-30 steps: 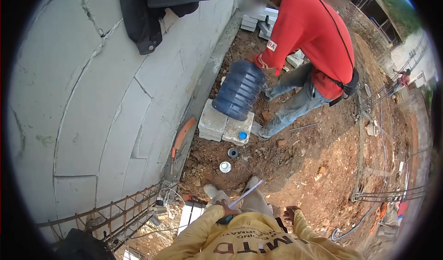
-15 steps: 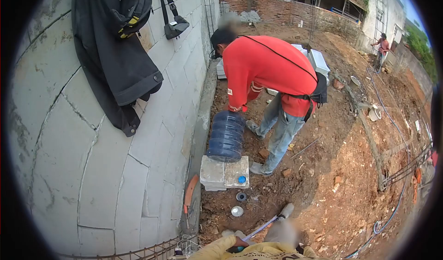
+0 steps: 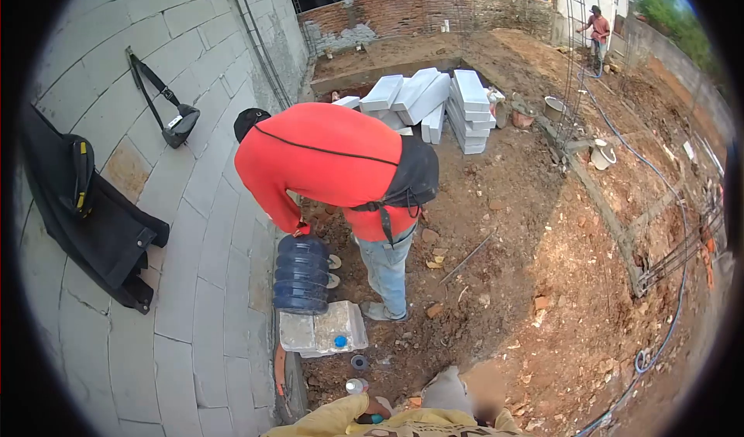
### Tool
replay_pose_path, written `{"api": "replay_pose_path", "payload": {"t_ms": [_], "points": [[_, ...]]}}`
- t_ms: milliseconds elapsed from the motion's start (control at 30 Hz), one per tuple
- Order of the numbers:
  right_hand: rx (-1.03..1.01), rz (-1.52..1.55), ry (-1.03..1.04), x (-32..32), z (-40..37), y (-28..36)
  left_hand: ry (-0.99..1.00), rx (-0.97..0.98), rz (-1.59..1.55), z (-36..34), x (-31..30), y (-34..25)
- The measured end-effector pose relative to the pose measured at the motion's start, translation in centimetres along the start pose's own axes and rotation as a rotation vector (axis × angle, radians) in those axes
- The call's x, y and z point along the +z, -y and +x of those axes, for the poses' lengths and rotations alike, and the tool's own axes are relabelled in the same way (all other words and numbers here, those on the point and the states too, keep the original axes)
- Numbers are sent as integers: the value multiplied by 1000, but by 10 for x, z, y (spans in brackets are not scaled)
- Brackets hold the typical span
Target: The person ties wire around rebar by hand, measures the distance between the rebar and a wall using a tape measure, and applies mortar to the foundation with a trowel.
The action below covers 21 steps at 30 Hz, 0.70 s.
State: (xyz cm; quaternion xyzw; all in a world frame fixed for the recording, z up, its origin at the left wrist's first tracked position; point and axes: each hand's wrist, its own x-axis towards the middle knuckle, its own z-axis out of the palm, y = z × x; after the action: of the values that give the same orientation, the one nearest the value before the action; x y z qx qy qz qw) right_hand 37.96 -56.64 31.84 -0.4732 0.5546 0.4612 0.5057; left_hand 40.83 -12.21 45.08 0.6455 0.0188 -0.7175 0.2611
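At the bottom edge my left hand is closed round a small teal item I cannot make out, beside a clear bottle. My right hand is blurred at the bottom edge; its fingers do not show clearly. A person in a red shirt bends over a large blue water jug, a hand at its far end. The jug lies against pale blocks that carry a blue cap. A dark ring lies on the soil in front.
A block wall runs along the left, with a black jacket and a small bag hanging. White blocks are stacked behind. Steel bars and a blue hose lie right. Another person stands far off.
The view has swung to the right, so the person, jug and blocks appear further left. More of the white block stack shows. The pale strip near my left hand is out of sight.
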Motion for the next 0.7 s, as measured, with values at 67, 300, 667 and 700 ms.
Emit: {"api": "replay_pose_path", "payload": {"t_ms": [67,300,667,700], "points": [[-1,113,-13,-43,10,2,-33,4,189,16,-30,-31],[-143,214,-91,-99,12,101,-230,-7,177,-27,-107,-183],[-250,471,679,-93,56,155,-350,45,269,34,-254,-308],[-267,576,731,-98,58,159,-324,32,339,31,-276,-340]]}}
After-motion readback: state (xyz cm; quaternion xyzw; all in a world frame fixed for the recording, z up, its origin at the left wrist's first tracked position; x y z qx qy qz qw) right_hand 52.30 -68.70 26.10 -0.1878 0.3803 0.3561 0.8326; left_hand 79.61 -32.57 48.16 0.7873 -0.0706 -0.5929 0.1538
